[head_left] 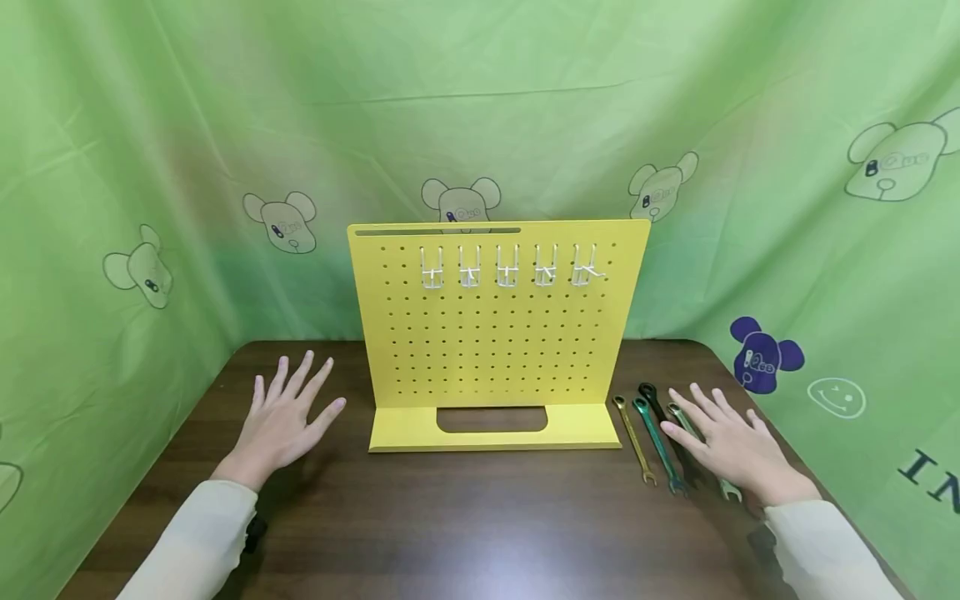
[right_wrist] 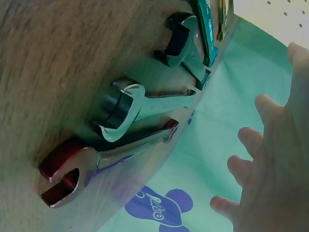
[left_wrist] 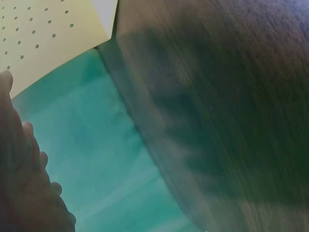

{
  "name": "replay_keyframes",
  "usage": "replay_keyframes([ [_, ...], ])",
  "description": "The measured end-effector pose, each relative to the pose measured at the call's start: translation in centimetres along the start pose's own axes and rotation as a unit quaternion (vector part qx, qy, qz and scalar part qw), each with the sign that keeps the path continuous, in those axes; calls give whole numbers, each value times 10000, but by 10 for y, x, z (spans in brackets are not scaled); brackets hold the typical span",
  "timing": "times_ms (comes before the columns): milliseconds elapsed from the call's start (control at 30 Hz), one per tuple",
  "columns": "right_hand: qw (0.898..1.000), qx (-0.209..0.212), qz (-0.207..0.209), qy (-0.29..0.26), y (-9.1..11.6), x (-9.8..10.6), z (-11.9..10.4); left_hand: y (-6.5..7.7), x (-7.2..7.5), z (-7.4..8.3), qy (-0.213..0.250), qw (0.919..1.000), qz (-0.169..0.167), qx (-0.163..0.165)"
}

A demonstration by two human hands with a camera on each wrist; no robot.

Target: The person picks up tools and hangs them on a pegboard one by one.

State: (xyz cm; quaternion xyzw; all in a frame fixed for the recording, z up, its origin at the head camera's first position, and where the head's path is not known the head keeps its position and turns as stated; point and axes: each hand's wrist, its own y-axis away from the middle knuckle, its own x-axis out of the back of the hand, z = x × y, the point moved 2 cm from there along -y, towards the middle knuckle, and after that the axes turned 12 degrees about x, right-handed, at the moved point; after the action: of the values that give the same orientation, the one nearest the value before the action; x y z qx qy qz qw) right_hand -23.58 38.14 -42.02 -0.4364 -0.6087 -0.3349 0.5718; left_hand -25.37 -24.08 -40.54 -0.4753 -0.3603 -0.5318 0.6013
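Observation:
My left hand (head_left: 285, 421) has its fingers spread, with no object in it, over the left of the table beside the yellow pegboard (head_left: 495, 342). At the right, my right hand (head_left: 731, 446) is also spread and holds nothing. It overlaps a silver wrench (head_left: 730, 490) in the head view. Left of that hand lie a black wrench (head_left: 660, 408), a teal wrench (head_left: 661, 446) and a gold wrench (head_left: 636, 442), roughly side by side. A red wrench (right_wrist: 89, 166) shows in the right wrist view beside the silver one; my hand hides it in the head view.
Several white wire hooks (head_left: 507, 271) hang in a row along the pegboard's upper part. Its yellow base (head_left: 408, 429) stands on the dark wooden table (head_left: 450, 525). A green cloth (head_left: 525, 108) with printed bear heads surrounds the table's back and sides.

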Motion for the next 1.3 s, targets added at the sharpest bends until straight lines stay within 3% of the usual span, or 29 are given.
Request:
replay_keyframes([
  [300, 9997, -58, 15, -252, -1, -1, -3, -4, -3, -1, 522, 9981, -271, 199],
  [567, 9977, -165, 9, -663, 0, 0, -6, -10, -5, 1, 1590, 9842, -628, 465],
  [933, 9898, -194, 39, -1410, 0, -2, -7, -18, 3, 11, 2838, 9513, -1035, 623],
  [1000, 9842, -157, 87, -1764, 0, -1, -7, -21, 5, 14, 3069, 9427, -1139, 644],
  [1167, 9631, -125, 144, -2684, 1, 2, -9, -30, 14, 26, 3874, 9123, -1280, 364],
  [1233, 9573, -169, 104, -2884, 1, 3, -10, -34, 19, 32, 4067, 9044, -1265, 249],
  [1300, 9540, -190, 68, -2991, 1, 3, -12, -39, 23, 37, 4129, 9021, -1234, 229],
])
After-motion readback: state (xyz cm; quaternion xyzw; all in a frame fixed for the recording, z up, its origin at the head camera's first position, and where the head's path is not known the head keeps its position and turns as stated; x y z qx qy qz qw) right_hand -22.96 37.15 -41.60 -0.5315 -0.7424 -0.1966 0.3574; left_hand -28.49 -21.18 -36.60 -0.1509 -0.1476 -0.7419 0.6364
